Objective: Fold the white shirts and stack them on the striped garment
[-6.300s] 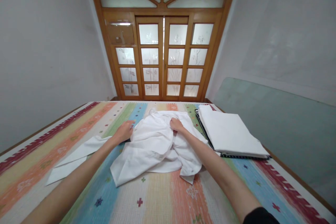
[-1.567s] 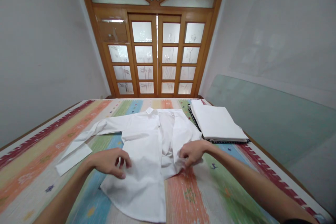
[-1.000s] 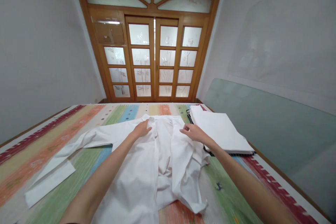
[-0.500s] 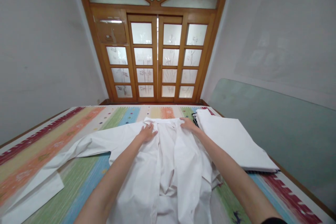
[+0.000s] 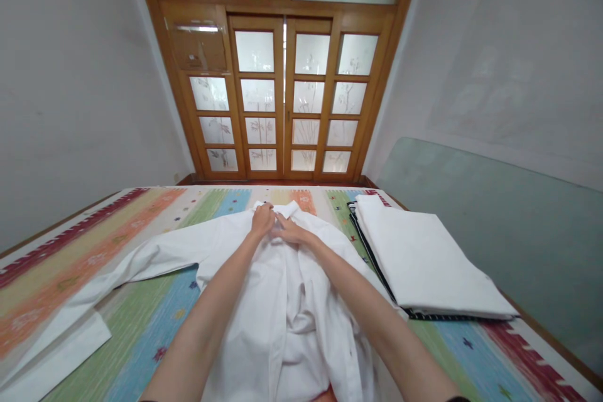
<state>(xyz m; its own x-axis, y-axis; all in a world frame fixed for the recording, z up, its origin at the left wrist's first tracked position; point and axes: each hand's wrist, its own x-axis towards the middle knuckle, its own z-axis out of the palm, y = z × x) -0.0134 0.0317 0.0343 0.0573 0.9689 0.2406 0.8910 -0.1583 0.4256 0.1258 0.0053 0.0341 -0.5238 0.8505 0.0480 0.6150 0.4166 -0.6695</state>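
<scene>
A: Shirt (image 5: 264, 301), white, long-sleeved, spread front-up on striped bedcover (image 5: 141, 326), collar (image 5: 277, 208) toward 12 o'clock.

B: Hands?

A: Both at the collar end. Left hand (image 5: 262, 220) pressed against right hand (image 5: 288, 231), fingers curled narrow and pinched on the shirt's front edges just below the collar. Which edge sits in which fingers: cannot tell.

B: Sleeves?

A: 1 sleeve (image 5: 85, 298) stretched out toward 8 o'clock, cuff flat near the bottom left corner. Other sleeve hidden under the right forearm, not told apart.

B: Front of the shirt?

A: Open down the middle, rumpled between the 2 forearms, panels apart lower down.

B: Anything beside it?

A: Folded white stack (image 5: 424, 257) at 3 o'clock, just beside the shirt, resting on something dark with a dotted edge. Touching or not: cannot tell.

B: Farther off?

A: Wooden door (image 5: 282, 94) with frosted panes at 12 o'clock, shut. Pale green panel (image 5: 494, 220) along the wall from 2 to 4 o'clock.
</scene>
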